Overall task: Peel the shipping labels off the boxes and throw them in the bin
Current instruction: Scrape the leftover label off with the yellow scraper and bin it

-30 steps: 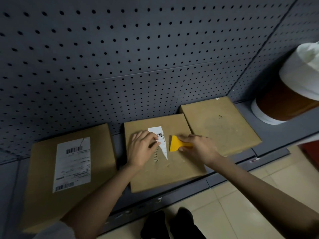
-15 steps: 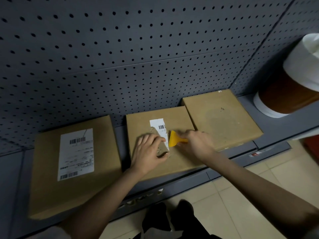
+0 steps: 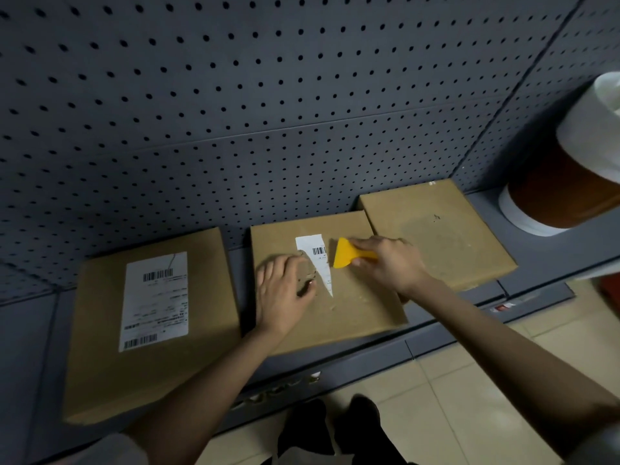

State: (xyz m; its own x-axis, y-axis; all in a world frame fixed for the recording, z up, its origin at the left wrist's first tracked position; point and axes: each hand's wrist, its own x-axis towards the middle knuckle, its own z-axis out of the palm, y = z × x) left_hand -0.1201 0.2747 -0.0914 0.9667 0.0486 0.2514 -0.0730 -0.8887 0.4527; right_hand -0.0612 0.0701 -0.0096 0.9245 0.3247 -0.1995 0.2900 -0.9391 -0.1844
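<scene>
**Scraper at the torn label on the middle box**

Head view: three flat cardboard boxes lie in a row on a grey shelf [image 3: 536, 250] backed by pegboard [image 3: 268, 95]. The middle box [image 3: 352, 307] carries a torn label remnant [image 3: 317, 255], a white wedge with a barcode near its far end. The left hand [image 3: 281, 293] presses flat on this box just left of the remnant, fingers spread. The right hand [image 3: 389, 263] grips a yellow scraper [image 3: 345, 253], its blade edge at the remnant's right side. The left box [image 3: 100, 364] bears a whole shipping label [image 3: 154, 300]. The right box [image 3: 443, 243] is bare. A white-lined bin [image 3: 570, 182] stands at far right.
</scene>
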